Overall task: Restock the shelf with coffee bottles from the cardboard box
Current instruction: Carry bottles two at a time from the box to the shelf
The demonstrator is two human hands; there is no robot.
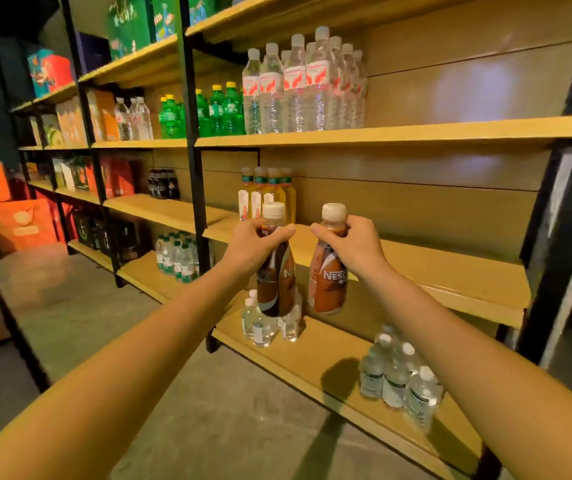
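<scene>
Left hand [257, 242]: we clasped the dark-brown plastic coffee bottle [276, 289] by its neck.
Right hand [350, 244]: likewise clasped the light-brown plastic coffee bottle [328, 285].
Position: both upright before the tan wooden shelf [451, 271], presumably for standing placement.

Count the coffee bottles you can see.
2. The darker coffee bottle hangs from the left hand, the lighter coffee bottle from the right hand, both held by the neck before the middle shelf. Others may be out of view.

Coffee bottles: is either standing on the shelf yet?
No: the left hand holds the left coffee bottle and the right hand the right coffee bottle, both in mid-air.
</scene>
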